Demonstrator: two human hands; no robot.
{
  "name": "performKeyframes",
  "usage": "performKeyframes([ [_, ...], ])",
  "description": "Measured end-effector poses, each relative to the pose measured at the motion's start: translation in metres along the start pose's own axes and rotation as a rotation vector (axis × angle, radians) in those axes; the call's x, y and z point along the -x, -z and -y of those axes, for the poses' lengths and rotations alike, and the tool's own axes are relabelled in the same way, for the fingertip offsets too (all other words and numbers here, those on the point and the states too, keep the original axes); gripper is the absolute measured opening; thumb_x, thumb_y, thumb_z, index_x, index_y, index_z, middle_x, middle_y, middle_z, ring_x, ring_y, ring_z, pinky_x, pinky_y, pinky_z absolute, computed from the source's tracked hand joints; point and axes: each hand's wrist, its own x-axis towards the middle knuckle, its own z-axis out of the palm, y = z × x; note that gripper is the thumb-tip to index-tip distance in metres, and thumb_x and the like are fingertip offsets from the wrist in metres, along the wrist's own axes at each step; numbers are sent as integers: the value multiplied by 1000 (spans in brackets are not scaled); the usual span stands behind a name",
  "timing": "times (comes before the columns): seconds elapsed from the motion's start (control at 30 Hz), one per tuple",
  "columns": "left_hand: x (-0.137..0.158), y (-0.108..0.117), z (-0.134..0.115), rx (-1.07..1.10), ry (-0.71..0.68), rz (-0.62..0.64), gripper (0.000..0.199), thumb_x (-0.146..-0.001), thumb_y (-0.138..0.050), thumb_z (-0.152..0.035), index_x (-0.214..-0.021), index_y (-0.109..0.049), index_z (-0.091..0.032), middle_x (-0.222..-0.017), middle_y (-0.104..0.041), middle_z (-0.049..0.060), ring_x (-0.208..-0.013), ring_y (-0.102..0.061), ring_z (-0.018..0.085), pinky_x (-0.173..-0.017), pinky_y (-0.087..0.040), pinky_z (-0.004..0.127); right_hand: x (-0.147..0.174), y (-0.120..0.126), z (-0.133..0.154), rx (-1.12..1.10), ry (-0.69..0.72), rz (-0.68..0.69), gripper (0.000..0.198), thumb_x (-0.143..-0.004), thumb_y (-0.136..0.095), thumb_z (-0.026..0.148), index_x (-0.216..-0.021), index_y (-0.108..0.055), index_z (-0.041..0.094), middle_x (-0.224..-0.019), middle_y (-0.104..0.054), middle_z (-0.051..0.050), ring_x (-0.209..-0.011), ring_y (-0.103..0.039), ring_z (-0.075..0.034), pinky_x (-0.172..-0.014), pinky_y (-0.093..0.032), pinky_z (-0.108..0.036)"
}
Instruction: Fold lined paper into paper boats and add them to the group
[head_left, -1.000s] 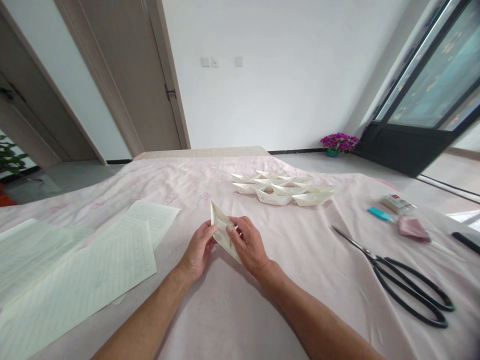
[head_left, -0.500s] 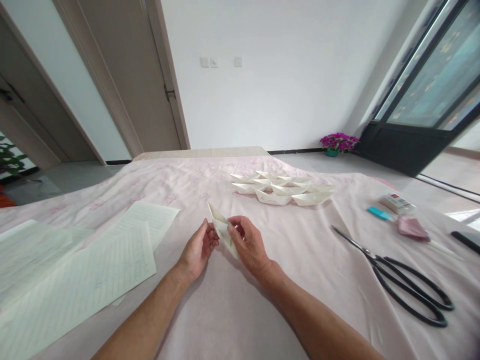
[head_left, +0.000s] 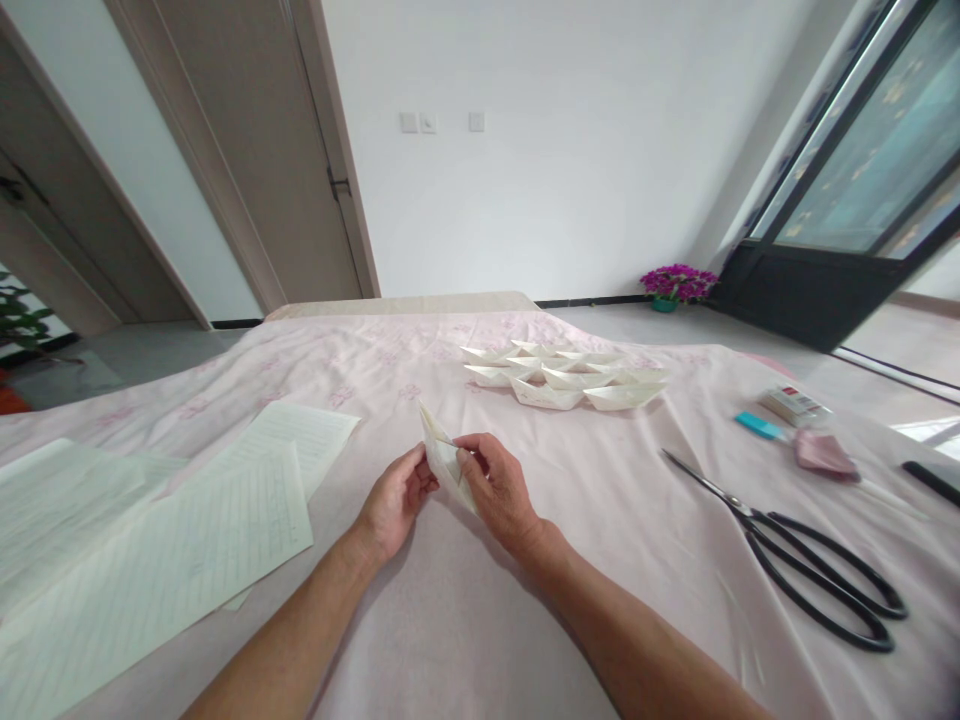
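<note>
A folded paper boat (head_left: 445, 462) of pale paper is held tilted between my two hands, above the pink sheet. My right hand (head_left: 499, 485) pinches its right side with thumb and fingers. Against the boat's left side, my left hand (head_left: 399, 495) has its fingers curled, with the fingertips partly hidden behind the paper. Beyond the hands, several finished paper boats (head_left: 547, 396) stand grouped in rows. Ruled sheets of paper (head_left: 217, 540) lie overlapping to the left of my left hand.
Large black-handled scissors (head_left: 795, 560) lie on the right, points toward the boats. Past them are a blue-ended item (head_left: 759, 426), a small packet (head_left: 795, 406), a pink cloth piece (head_left: 825, 455) and a dark object (head_left: 932, 481). The pink bedsheet (head_left: 465, 640) is wrinkled underneath.
The boat has turned slightly in my hands, so its open top looks narrower and more of its side shows. Both hands stay in nearly the same place.
</note>
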Motion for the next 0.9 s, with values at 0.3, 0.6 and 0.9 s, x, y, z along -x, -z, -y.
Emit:
performKeyframes([
  [0.3,5,-5,-3,-73,-77,55,24,-87,-62,-40,-92,-71,-18,-93,-74,4,-84,-65,17,-77,-45,27,-2,-1,-1,-28,15,0,18,-91,-52,24,-98,-68,20,-86,-66,-1,-73,-57,-13,-70,-44,-24],
  [0.6,5,-1,-3,41,-24,-33,22,-77,-76,-37,-87,-70,-19,-84,-73,1,-74,-64,13,-72,-45,23,0,2,0,-67,51,44,21,-93,-53,29,-102,-70,21,-88,-67,-2,-76,-59,-13,-68,-44,-24],
  [0.9,3,2,0,118,-50,-69,23,-74,-78,-37,-83,-68,-17,-81,-72,0,-73,-64,13,-71,-48,24,-1,0,-2,-151,105,72,23,-93,-54,28,-106,-72,23,-94,-70,-5,-85,-63,-16,-76,-48,-28],
])
